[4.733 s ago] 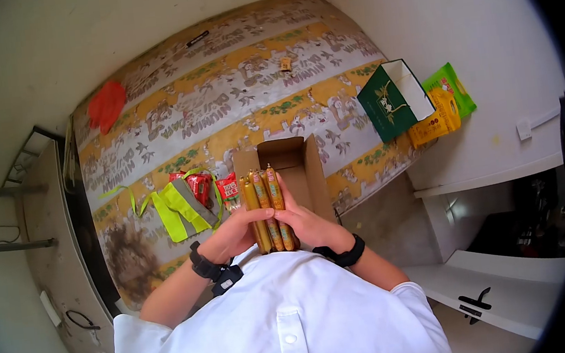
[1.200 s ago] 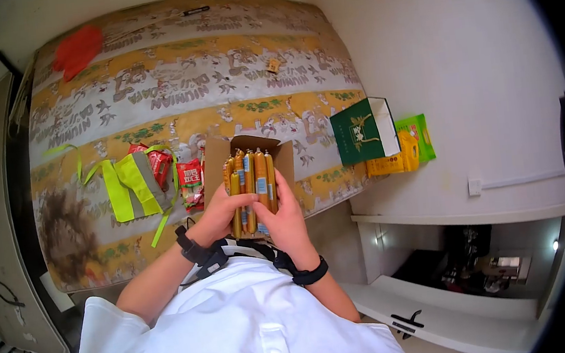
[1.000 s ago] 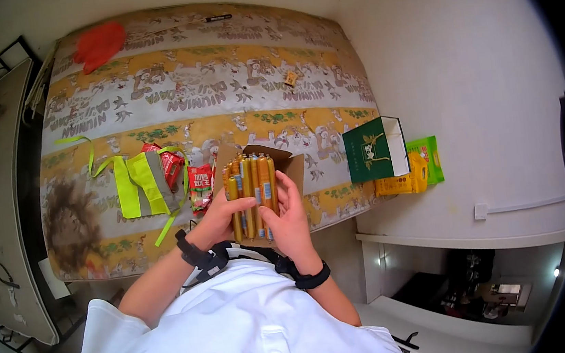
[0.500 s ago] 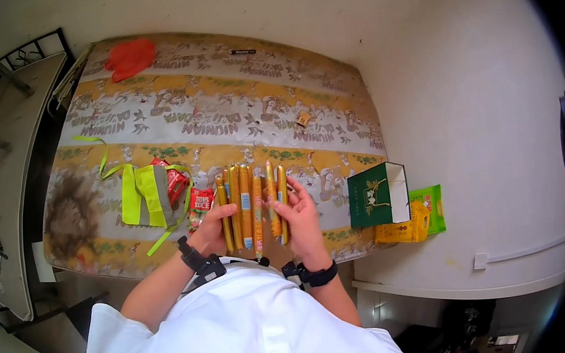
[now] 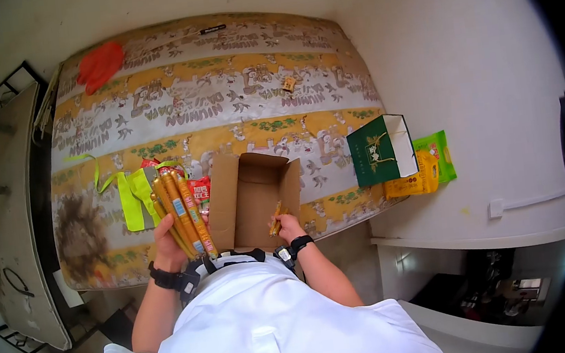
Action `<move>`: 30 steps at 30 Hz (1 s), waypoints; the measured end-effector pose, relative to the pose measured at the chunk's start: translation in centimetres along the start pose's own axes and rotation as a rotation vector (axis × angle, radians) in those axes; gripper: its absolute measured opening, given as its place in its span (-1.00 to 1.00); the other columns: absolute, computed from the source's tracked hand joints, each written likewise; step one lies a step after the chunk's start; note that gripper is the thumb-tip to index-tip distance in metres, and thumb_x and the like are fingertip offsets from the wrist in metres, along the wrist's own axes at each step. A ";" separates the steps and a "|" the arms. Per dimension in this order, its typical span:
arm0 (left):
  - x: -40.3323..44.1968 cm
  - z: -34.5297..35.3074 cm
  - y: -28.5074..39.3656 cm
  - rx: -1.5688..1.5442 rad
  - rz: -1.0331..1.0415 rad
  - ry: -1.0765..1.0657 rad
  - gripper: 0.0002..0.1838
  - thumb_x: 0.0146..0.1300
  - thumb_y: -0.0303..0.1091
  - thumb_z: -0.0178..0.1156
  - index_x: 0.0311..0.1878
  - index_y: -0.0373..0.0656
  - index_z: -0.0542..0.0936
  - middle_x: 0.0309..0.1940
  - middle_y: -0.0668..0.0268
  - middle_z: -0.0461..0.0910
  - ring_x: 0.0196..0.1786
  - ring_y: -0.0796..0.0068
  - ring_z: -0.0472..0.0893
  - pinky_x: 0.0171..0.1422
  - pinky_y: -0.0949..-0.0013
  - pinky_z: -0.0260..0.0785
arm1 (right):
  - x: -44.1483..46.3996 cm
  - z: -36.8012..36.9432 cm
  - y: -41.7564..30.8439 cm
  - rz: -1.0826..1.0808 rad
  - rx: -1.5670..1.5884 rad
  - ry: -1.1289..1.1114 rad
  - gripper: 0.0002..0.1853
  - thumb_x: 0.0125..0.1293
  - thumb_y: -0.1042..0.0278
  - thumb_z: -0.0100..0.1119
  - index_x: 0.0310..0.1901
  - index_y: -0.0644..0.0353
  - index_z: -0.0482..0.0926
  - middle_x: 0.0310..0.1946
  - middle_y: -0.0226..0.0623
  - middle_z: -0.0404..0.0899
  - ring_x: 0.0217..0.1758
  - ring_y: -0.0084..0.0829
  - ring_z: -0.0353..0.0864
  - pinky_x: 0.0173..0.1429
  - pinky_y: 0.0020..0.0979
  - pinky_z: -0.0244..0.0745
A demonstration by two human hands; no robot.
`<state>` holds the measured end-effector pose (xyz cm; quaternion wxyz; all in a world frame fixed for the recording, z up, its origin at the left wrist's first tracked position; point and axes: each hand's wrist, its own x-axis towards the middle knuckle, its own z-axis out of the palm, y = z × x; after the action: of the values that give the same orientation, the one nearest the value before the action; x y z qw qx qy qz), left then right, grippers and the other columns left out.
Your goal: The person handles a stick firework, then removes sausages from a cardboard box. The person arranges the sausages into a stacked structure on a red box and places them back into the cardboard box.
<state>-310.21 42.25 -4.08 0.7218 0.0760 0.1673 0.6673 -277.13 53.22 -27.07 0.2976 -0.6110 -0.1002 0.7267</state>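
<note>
My left hand (image 5: 167,242) is closed around a bunch of several long sausages (image 5: 181,211) in gold wrappers, held tilted left of the box. An opened cardboard box (image 5: 224,207) stands on the bed in front of me, one flap folded out to the left. My right hand (image 5: 291,226) grips a few more gold-wrapped sausages (image 5: 275,218) at the box's near right side. Their lower ends are partly hidden by my fingers. Beside the left bunch lie red snack packets (image 5: 199,189) and a yellow-green reflective vest (image 5: 135,199).
A green gift box (image 5: 372,153) stands at the right edge of the patterned mattress (image 5: 222,124), with yellow (image 5: 412,178) and green packages (image 5: 444,156) beside it. A red plastic bag (image 5: 100,66) lies at the far left. A wall borders the right side.
My hands have parted: the left has moved left with most of the sausages, the right holds a few. The cardboard box has come into view between them. The camera view has shifted.
</note>
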 end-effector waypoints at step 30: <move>1.6 2.7 -2.2 0.069 -0.130 0.024 -0.34 0.27 -0.07 0.29 0.35 -0.22 0.40 0.12 0.15 0.58 0.13 0.11 0.63 0.27 -0.01 0.49 | -9.6 12.8 -10.2 -1.137 -0.808 -0.251 -0.63 0.43 0.42 0.09 0.24 0.26 0.48 0.07 -0.04 0.58 0.09 -0.10 0.61 0.19 -0.22 0.52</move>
<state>-307.17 43.92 -2.51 0.7585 0.0815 0.2034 0.6137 -285.34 58.86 -10.91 0.3670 -0.4381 -0.6992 0.4296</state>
